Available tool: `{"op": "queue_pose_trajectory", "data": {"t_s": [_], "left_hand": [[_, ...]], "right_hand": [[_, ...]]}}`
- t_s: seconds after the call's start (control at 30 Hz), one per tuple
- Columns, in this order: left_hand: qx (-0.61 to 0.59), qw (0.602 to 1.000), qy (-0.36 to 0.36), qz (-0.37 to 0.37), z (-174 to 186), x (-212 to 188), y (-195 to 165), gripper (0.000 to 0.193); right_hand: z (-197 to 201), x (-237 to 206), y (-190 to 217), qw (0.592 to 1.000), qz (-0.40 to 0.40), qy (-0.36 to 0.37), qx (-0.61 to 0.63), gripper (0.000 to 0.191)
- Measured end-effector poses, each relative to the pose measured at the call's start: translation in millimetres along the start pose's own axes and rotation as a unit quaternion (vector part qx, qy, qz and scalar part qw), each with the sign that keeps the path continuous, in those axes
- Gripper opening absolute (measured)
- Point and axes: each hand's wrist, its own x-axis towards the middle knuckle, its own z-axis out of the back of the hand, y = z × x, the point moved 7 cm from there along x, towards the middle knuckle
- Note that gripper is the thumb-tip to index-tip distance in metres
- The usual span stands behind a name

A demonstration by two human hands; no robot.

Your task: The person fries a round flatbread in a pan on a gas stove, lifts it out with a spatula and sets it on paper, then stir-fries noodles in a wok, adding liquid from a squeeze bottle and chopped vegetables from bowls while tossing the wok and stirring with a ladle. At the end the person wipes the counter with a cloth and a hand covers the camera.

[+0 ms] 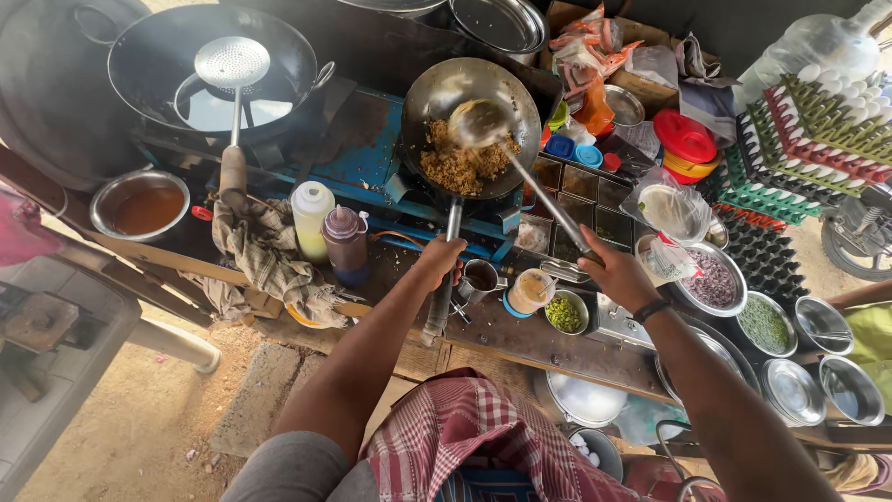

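Beside squeeze bottles, left hand grips the wok handle; right hand clasps the ladle.

Wok with fried rice on stove; skimmer in left wok; squeeze bottles between; egg trays far right.

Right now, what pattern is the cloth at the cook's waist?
Red-and-white checked cloth, clearest in the head view.

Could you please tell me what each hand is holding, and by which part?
Left hand grips the wok by its handle; right hand holds the ladle by its handle's end.
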Motion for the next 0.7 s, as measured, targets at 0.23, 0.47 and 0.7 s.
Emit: {"op": "queue_pose_trajectory", "data": {"t_s": [0.23, 0.47, 0.7], "left_hand": [[-0.014, 1.0, -0.003, -0.021, 3, 6, 1, 0.04], [-0.029, 0.999, -0.01, -0.014, 3, 10, 3, 0.036], [-0.022, 0.999, -0.016, -0.019, -3, 1, 0, 0.037]], "right_hand": [[-25, -4, -19, 0.968, -0.139, 0.032, 0.206, 0.071], [4, -101, 118, 0.941, 0.327, -0.062, -0.056, 0.087], [-95, -3, 80, 0.998, -0.009, -0.067, -0.011, 0.067]]}}
